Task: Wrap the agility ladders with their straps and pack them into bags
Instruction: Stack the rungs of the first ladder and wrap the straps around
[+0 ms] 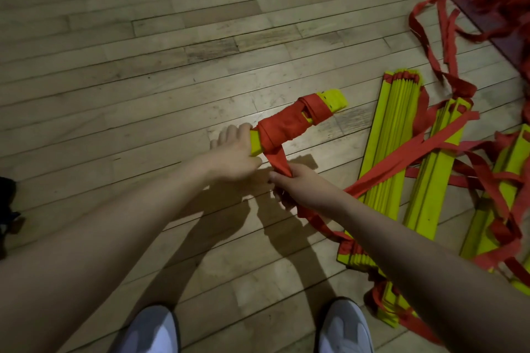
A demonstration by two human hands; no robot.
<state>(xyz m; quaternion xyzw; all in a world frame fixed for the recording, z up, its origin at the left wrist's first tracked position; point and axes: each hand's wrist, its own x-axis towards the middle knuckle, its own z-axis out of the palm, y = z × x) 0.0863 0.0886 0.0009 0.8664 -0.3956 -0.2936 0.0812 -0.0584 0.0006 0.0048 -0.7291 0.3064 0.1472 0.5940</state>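
Both forearms bare to the frame edge: no sleeves, watch, bands or gloves visible on the left hand (232,156) or the right hand (298,183). Fingers bare, no rings seen. Two pale grey-white shoes with smooth rounded toes, the left shoe (152,329) at about 7 o'clock in the frame and the right shoe (345,325) at about 5 o'clock, each cut off by the bottom edge.

Four ladder bundles (289,125), two shoes (155,329)
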